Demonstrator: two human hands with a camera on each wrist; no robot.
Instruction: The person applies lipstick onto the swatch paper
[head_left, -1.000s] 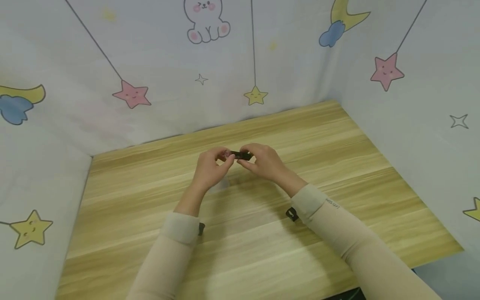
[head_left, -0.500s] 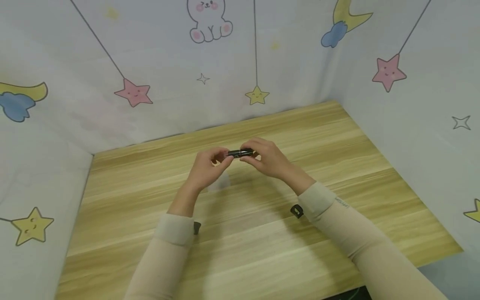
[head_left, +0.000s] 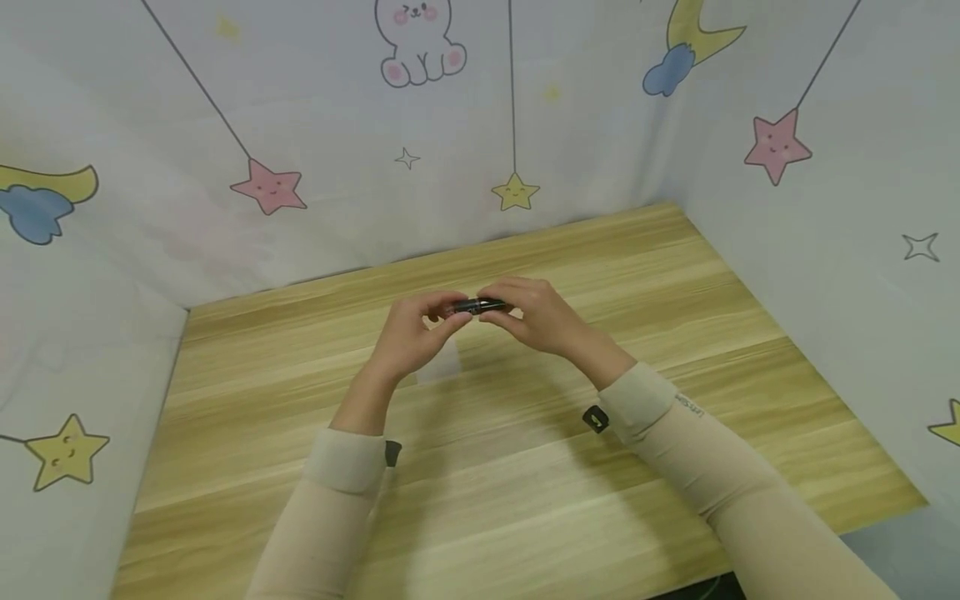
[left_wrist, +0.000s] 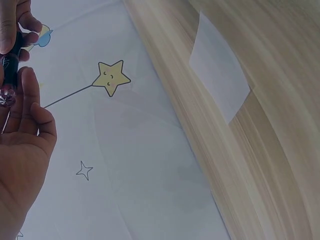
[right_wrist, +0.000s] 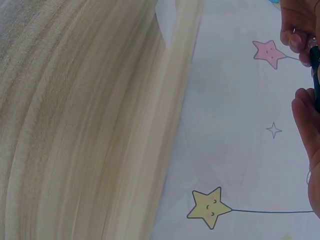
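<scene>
1. One black tube is being held in the head view over the far part of the wooden table, between the left hand and the right hand. Its long axis is being kept nearly level, running sideways from one hand to the other. Its left part is being pinched by the thumb and fingers of the left hand, its right part by those of the right; neither hand is being placed clearly nearer. Below and beside the left hand, a white card is being partly covered from sight.

2. In the left wrist view, the tube is being seen at the left edge, its axis close to upright in that picture. A clear, faceted end is being turned toward the left palm, while the opposite end is being gripped by the right hand. The patterned wall is being shown behind.

3. In the right wrist view, the tube is being cut off by the right edge. The right hand is being seen below and the left above, with the tube lying lengthwise between them. How firmly it is being pressed cannot be told.
</scene>
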